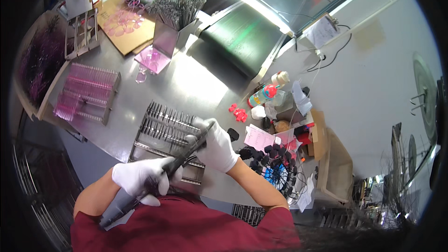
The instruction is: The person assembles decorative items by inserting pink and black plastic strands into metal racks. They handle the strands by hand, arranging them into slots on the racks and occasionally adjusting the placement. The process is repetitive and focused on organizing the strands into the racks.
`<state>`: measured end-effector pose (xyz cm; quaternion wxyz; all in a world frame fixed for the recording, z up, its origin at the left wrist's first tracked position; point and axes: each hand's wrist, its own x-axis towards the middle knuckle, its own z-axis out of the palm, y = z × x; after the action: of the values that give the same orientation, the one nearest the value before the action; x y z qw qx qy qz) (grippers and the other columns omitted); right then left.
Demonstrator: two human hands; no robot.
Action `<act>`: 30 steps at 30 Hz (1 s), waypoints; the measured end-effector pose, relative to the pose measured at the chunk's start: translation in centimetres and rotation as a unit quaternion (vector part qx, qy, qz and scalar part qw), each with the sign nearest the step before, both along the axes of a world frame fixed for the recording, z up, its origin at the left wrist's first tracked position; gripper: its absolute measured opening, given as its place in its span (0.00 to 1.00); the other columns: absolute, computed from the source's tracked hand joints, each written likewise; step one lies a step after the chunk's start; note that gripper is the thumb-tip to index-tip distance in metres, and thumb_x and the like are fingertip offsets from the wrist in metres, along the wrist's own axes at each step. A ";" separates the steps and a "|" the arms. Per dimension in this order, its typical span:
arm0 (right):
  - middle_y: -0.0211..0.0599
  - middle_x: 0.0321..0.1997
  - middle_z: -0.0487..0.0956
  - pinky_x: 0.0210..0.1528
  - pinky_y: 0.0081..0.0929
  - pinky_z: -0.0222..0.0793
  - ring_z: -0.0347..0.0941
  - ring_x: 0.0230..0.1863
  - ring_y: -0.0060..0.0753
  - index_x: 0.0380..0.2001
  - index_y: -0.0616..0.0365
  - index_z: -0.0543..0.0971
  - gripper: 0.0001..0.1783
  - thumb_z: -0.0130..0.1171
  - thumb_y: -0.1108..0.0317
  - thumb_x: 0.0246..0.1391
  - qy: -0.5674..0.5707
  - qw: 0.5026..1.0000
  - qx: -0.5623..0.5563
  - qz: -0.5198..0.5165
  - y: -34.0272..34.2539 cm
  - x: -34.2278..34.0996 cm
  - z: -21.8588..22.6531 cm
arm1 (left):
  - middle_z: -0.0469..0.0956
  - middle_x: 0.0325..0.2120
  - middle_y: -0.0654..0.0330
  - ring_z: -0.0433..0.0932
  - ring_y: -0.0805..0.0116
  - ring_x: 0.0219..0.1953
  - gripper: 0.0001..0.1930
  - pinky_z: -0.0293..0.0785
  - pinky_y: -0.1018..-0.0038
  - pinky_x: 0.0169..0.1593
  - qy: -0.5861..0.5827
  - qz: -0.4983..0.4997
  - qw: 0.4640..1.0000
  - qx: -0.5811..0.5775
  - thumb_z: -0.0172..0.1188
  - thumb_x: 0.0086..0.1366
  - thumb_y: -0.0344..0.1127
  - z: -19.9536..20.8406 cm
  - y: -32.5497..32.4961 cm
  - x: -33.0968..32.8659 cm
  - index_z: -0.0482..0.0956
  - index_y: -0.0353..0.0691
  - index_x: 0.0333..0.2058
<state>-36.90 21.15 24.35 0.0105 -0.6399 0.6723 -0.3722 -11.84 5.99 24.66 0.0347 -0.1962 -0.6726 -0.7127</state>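
Observation:
Both my hands wear white gloves. My left hand is closed around the lower part of a bundle of long, thin black strips, close to my body. My right hand grips the upper end of the bundle, its fingers wrapped over it. What exactly the strips are is too blurred to tell. Just beyond my hands, a metal slotted rack lies on the table, with rows of dark thin pieces standing in its upper bars. My hands and the bundle cover part of that rack.
On the left lies a rack of pink clear pieces. A metal bin of thin wire-like sticks stands at the back, near a green conveyor belt. Rightward are red small pieces, a bottle, a pink paper and black-tipped items.

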 end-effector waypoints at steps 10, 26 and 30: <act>0.53 0.49 0.83 0.40 0.39 0.81 0.85 0.39 0.51 0.53 0.58 0.82 0.24 0.70 0.73 0.50 -0.044 0.995 0.068 0.060 6.5 -1.5 4.0 | 0.72 0.47 0.50 0.76 0.56 0.41 0.19 0.78 0.63 0.45 -0.275 -0.024 0.959 0.059 0.76 0.45 0.28 -0.4 6.3 0.5 0.83 0.41 0.39; 0.52 0.61 0.77 0.64 0.56 0.73 0.78 0.58 0.63 0.66 0.43 0.75 0.33 0.61 0.74 0.55 0.172 0.857 0.485 0.027 6.4 -20.8 -14.0 | 0.77 0.43 0.52 0.75 0.47 0.48 0.22 0.74 0.59 0.53 -0.234 0.195 0.943 -0.133 0.79 0.38 0.32 1.6 9.0 7.3 0.87 0.44 0.37; 0.51 0.48 0.83 0.56 0.47 0.80 0.81 0.51 0.58 0.44 0.51 0.86 0.19 0.65 0.76 0.46 0.109 0.945 0.305 0.040 7.1 -20.3 -17.4 | 0.77 0.42 0.53 0.75 0.50 0.48 0.20 0.73 0.60 0.54 -0.232 0.294 0.917 -0.133 0.81 0.40 0.34 1.7 9.9 10.8 0.86 0.44 0.36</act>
<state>-57.24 28.23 6.91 0.1468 -0.6691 0.7245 -0.0764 -1.02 15.86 26.39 0.0593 0.1790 -0.7778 -0.5995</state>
